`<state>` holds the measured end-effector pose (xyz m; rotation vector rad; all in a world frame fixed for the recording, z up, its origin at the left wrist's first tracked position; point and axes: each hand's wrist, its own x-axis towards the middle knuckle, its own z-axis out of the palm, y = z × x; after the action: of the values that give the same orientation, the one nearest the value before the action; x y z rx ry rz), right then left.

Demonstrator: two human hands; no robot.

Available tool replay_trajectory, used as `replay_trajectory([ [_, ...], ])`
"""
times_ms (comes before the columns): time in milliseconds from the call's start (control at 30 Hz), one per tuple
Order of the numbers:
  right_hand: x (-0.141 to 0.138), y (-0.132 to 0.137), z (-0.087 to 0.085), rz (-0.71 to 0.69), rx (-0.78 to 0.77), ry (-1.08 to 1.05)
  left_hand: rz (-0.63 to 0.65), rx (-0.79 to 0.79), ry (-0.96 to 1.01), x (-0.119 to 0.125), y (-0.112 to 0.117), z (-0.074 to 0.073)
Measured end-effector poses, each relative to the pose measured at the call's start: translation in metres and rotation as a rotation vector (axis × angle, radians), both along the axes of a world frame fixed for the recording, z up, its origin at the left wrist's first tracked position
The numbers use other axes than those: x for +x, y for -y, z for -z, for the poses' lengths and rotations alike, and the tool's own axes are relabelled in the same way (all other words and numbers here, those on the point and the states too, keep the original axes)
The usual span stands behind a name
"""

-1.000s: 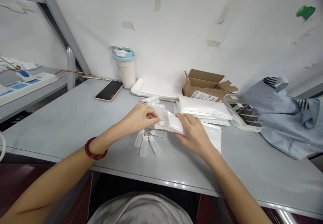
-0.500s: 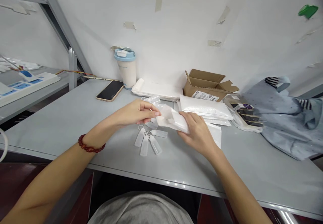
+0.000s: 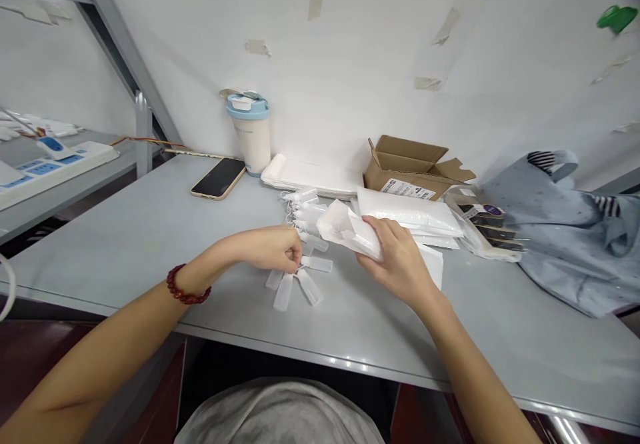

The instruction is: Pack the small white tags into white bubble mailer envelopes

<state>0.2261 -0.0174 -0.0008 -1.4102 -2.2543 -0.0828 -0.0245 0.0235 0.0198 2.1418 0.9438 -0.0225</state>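
My right hand point(image 3: 397, 257) is wrapped around a white padded envelope point(image 3: 350, 229), held above the table with its mouth gaping towards the left. My left hand point(image 3: 277, 249), a red bead bracelet on its wrist, is down at a fan of translucent plastic tags point(image 3: 309, 287). Its curled fingers pinch where the tags' thin loops come together; the fingertips are partly hidden. More such tags point(image 3: 305, 197) with string loops lie in a row just behind, partly covered by the envelope.
Behind my hands lie a stack of flat white envelopes point(image 3: 315, 176), filled white mailers point(image 3: 413, 211) and an open cardboard box point(image 3: 415, 164). A phone point(image 3: 219, 179) and a lidded cup point(image 3: 253, 134) stand left of them. On the right are a plastic-wrapped pack point(image 3: 487, 227) and a blue cloth bag point(image 3: 565, 244).
My left hand has left the envelope's mouth and come down to the fanned tags. The right hand still holds the envelope, shifted slightly to the right.
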Motion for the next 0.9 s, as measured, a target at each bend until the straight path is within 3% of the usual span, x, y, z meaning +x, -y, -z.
replay_trajectory([
  [300, 0.003, -0.002, 0.000, 0.000, 0.008, 0.000, -0.127, 0.055, 0.182, -0.005, 0.001, -0.017],
  [467, 0.004, -0.002, 0.000, 0.018, 0.005, 0.009, -0.254, 0.124, 0.397, -0.018, -0.001, -0.031],
  [633, 0.003, -0.002, 0.000, 0.027, -0.009, 0.038, -0.355, 0.095, 0.550, -0.032, -0.006, -0.034],
  [900, -0.003, 0.002, 0.002, -0.013, -0.013, 0.064, -0.379, 0.175, 0.441, -0.018, -0.003, -0.031],
])
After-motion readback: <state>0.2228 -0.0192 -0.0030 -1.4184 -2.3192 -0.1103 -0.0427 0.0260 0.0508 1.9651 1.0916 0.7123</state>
